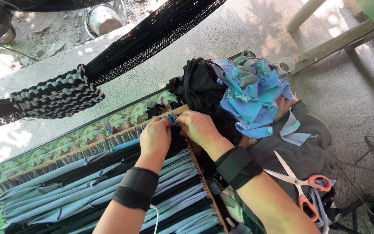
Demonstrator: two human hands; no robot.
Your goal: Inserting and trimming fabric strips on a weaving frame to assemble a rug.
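Note:
My left hand (pixel 154 136) and my right hand (pixel 198 127) meet at the far corner of a wooden weaving frame (pixel 198 164). Both pinch the end of a blue cloth strip (pixel 172 118) at that corner. Rows of blue and black fabric strips (pixel 83 190) are stretched across the frame below my hands. Black bands wrap both wrists. A heap of blue patterned and black cloth scraps (pixel 239 93) lies just right of my right hand.
Scissors (pixel 301 184) with orange handles lie open on grey cloth at the right. A finished black-and-grey woven mat (pixel 57 95) rests on a black hammock-like net (pixel 152 37). A metal pot (pixel 104 17) stands on the ground at the top. A wooden bench leg (pixel 334 43) crosses the upper right.

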